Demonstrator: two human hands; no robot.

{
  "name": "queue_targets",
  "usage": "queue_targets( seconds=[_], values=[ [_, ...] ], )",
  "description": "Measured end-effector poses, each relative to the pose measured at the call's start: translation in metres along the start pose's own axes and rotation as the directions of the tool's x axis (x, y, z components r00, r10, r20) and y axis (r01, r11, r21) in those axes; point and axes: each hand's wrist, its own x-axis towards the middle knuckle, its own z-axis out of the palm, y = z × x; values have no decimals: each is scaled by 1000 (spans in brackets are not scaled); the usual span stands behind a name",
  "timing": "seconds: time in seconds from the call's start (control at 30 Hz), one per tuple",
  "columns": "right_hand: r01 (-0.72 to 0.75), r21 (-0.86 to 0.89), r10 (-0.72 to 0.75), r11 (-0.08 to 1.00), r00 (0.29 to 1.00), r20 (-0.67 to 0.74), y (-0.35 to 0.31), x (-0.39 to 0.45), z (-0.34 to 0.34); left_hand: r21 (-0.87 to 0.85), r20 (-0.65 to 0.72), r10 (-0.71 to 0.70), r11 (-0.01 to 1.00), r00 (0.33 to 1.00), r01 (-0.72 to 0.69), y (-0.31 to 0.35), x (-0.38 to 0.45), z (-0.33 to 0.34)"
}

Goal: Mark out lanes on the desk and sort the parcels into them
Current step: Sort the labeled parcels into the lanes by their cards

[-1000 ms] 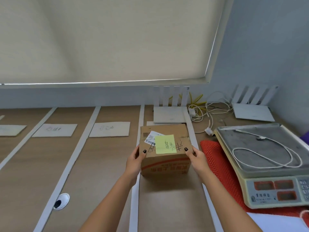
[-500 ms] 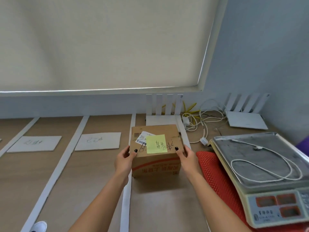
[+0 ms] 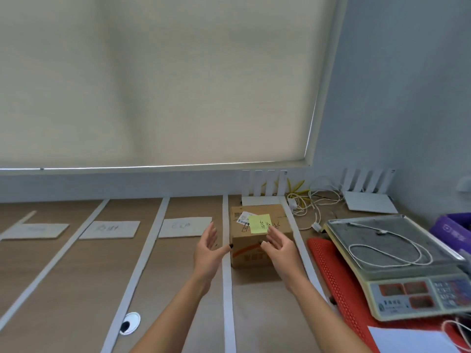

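Taped wooden desk (image 3: 76,271) under a drawn blind. Cardboard parcel (image 3: 257,235) set down in the rightmost lane, left of the scale (image 3: 397,261). Left hand (image 3: 207,250) and right hand (image 3: 279,248) spread wide, holding nothing. Next, probably: fetch another parcel.

You have one brown box (image 3: 260,235) on the desk (image 3: 76,276). It has one yellow sticky note (image 3: 260,224) on top and one white label (image 3: 244,217). You can count five white tape lines (image 3: 227,276) on the desk; the far left one is only partly in view. There are three paper cards (image 3: 184,227) lying between the lines. You have two hands: your left hand (image 3: 207,253) and your right hand (image 3: 279,247). There is one scale (image 3: 397,263), one red mat (image 3: 339,281) and two white routers (image 3: 369,201).
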Motion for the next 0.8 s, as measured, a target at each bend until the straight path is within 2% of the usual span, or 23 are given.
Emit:
queue_targets(
  seconds=[0.27, 0.4, 0.5, 0.63, 0.8],
  values=[
    [76, -76, -70, 994, 994, 79, -39, -116, 107, 22, 51, 45, 999, 998, -46, 13, -97, -134],
    [33, -69, -28, 997, 996, 84, -40, -202, 196, 36, 101, -17, 999, 995, 13, 0, -160, -225],
    [-7, -33, 9, 999, 997, 72, -40, -258, 258, 90, 127, -10, 996, 992, -2, -5, -193, -299],
    [20, -38, -16, 999, 995, 94, -65, -297, 321, 104, 85, 42, 993, 995, -51, 14, -208, -380],
    [80, -77, -67, 994, 986, 152, -87, -322, 378, 159, 102, 105, 980, 989, -120, 33, -225, -432]
  ],
)
